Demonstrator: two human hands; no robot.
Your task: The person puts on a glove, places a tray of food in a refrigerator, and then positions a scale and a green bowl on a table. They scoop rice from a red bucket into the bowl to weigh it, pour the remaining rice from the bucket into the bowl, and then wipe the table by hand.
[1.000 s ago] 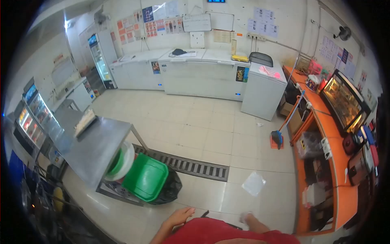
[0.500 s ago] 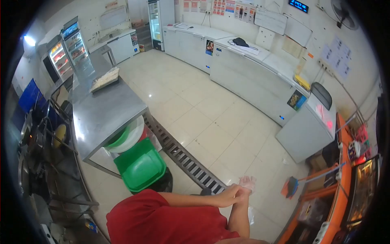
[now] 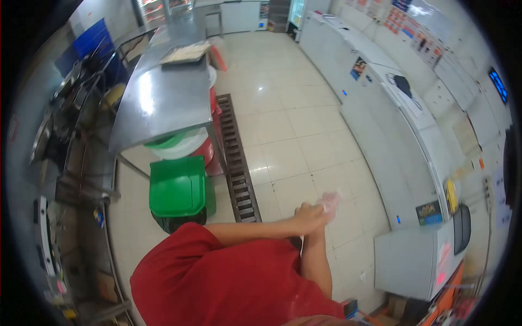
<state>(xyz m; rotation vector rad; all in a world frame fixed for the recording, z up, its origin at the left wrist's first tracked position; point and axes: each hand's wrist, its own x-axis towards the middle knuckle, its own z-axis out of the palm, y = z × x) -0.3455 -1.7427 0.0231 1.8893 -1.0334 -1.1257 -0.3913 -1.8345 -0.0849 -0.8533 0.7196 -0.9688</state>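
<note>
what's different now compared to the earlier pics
The left hand has moved rightward, from apart to taking hold of the right hand, around its thinly covered base. The camera view has swung left. The green bin stays by the metal table, the tray on top.

The right hand (image 3: 329, 203) is blurred; the desk (image 3: 163, 103) partly hides the green tub (image 3: 166, 142); the top edge cuts off the far fridges (image 3: 151, 9).
</note>
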